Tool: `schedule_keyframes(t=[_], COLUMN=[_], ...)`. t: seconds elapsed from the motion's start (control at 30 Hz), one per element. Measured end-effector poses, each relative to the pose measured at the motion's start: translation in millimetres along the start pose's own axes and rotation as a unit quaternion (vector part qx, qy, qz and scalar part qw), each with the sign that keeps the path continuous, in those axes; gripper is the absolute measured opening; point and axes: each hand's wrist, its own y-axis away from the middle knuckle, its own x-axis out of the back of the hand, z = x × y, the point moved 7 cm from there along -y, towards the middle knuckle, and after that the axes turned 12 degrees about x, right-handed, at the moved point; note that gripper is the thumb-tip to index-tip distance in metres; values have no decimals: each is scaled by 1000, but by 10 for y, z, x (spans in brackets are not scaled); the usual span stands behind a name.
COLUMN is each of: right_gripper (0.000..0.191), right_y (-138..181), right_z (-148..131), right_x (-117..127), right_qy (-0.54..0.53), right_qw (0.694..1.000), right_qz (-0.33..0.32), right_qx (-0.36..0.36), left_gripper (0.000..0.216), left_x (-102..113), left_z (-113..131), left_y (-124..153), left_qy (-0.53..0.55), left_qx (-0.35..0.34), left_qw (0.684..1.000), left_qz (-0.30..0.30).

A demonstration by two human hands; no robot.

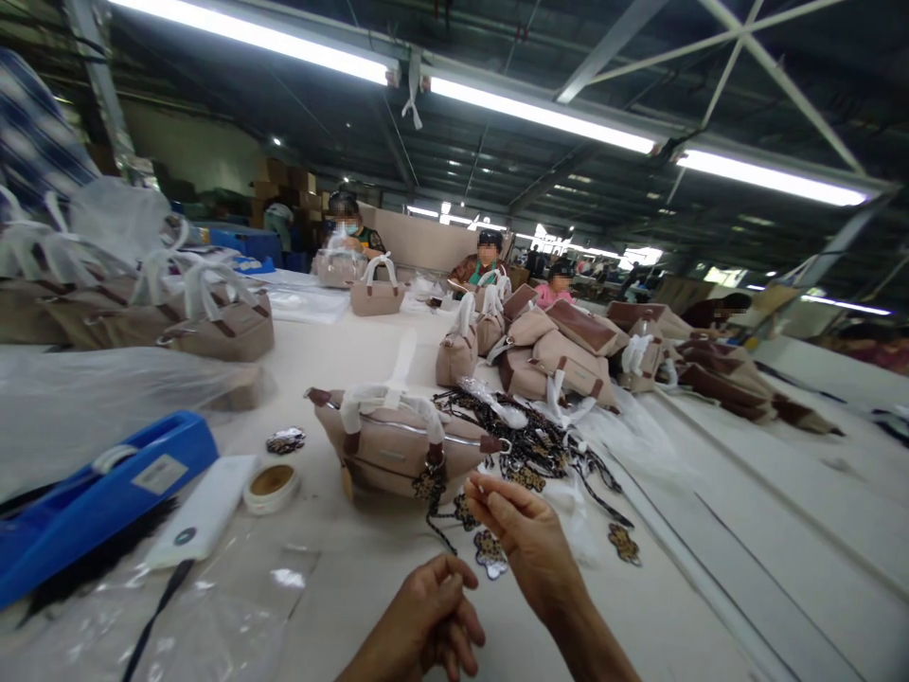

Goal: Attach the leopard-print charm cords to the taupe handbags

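Observation:
A beige handbag (389,453) with a zip, brown trim and white-wrapped handles stands in front of me. A leopard-print flower charm (429,483) on a black cord hangs from its handle base. Just right of the bag, my right hand (529,540) is raised with thumb and fingertips pinched together; anything between them is too small to name. Below the bag, my left hand (435,616) is loosely curled, its fingers apart and holding nothing. Another flower charm (490,553) lies on the table beside my right hand.
Black cords with charms (540,438) lie heaped behind the bag, before piled handbags (561,350). On the left are a blue dustpan (160,474), a brush, a white power bank (203,511), a round tape roll (272,488) and more bags (220,327). Several people work farther back.

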Motion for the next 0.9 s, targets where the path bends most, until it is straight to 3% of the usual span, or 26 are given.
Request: schedule_keyframes(t=[0.13, 0.23, 0.33, 0.43, 0.57, 0.77, 0.9], right_gripper=[28, 25, 18, 10, 10, 12, 6], right_y=[6, 19, 8, 16, 72, 112, 70], right_z=[28, 13, -64, -149, -162, -119, -171], right_x=[-67, -84, -99, -174, -280, -363, -313], right_qy=[45, 131, 230, 320, 382, 409, 434], right_qw=[998, 990, 969, 930, 882, 852, 849], right_qz=[-28, -44, -49, -62, -91, -199, -195], right_qx=[-15, 2, 71, 172, 260, 260, 231], left_gripper=[26, 17, 22, 25, 9, 24, 23], left_x=[-7, 58, 155, 113, 32, 175, 245], left_z=[192, 480, 678, 776, 855, 946, 1004], left_y=[66, 233, 350, 388, 420, 417, 419], left_qy=[-161, -262, -248, -212, -220, -227, -238], left_qx=[-72, -164, -205, -231, -231, -220, -232], left_qw=[984, 946, 930, 930, 918, 912, 902], left_qz=[17, 101, 179, 191, 234, 262, 275])
